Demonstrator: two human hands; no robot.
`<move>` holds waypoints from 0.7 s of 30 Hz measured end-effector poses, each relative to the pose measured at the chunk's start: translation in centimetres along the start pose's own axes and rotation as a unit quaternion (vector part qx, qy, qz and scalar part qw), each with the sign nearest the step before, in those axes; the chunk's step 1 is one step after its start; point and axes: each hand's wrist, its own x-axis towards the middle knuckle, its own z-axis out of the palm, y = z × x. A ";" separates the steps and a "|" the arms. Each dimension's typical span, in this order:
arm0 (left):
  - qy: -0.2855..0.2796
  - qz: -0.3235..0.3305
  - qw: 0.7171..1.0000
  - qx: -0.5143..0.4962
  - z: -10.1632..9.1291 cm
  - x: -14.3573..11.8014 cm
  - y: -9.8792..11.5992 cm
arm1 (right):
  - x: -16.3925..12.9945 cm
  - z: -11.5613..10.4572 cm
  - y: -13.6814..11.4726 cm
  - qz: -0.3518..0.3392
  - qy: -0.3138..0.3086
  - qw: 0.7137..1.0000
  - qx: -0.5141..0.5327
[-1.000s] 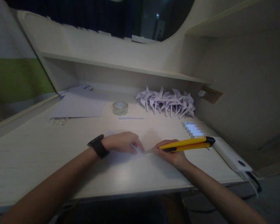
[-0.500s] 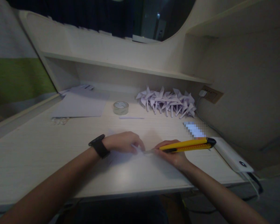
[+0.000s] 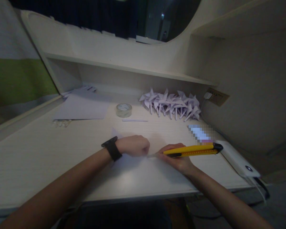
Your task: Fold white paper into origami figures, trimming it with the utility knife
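My right hand (image 3: 177, 159) is closed on a yellow utility knife (image 3: 193, 150), its handle angled out to the right. The thin blade points left, its tip close to the fingers of my left hand (image 3: 134, 145). That left hand wears a dark wristwatch and is curled closed over a white sheet of paper (image 3: 126, 160). Its fingertips are turned under, so their exact grip on the paper is hidden. The paper lies on the desk (image 3: 62, 165), partly covered by the hand and wrist.
A tape roll (image 3: 124, 110) and a thin paper stick (image 3: 134, 120) lie beyond my hands. Several paper pinwheels (image 3: 170, 105) line the back right. Stacked paper (image 3: 85, 106) lies back left. A phone (image 3: 200, 133) and a white power strip (image 3: 238, 159) sit at the right.
My left hand has shifted right and curled its fingers further under; the paper corner seen at its fingertips is now hidden. My right hand with the utility knife has barely moved.
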 end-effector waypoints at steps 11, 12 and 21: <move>-0.016 -0.005 1.000 0.002 -0.8 -0.1 0.8 | 0.0 -0.1 0.3 -0.025 -0.003 1.000 -0.004; -0.015 -0.004 1.000 0.001 -0.8 -0.1 0.7 | 0.0 -0.1 0.3 -0.025 -0.005 1.000 -0.005; 0.001 -0.001 1.000 0.016 -0.2 -0.1 0.4 | -0.2 -0.3 0.4 -0.040 -0.020 0.998 -0.035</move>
